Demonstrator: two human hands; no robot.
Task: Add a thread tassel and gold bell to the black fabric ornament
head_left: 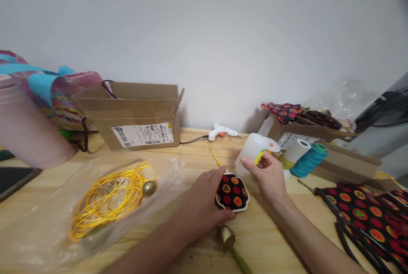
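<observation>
My left hand point(202, 201) is closed around the left edge of a flat, scalloped pendant point(232, 193), pressing it to the table. Black fabric with red and orange flower dots covers the pendant, inside a white border. In my right hand point(270, 174) is a translucent white squeeze bottle point(251, 153) with a yellow label. The bottle tilts down over the pendant's upper edge; whether its tip touches the fabric I cannot tell. A yellow cord point(215, 155) runs out above the pendant. Just below it lie a gold bell point(227, 238) and a green tassel point(239, 261).
A plastic bag point(47, 218) with yellow cord point(108, 199) lies at left, near a pink bottle point(32, 125) and cardboard box point(134, 112). A white glue gun point(223, 131) rests by the wall. At right are teal thread point(309, 160), patterned fabric point(360, 206) and scissors point(350, 231).
</observation>
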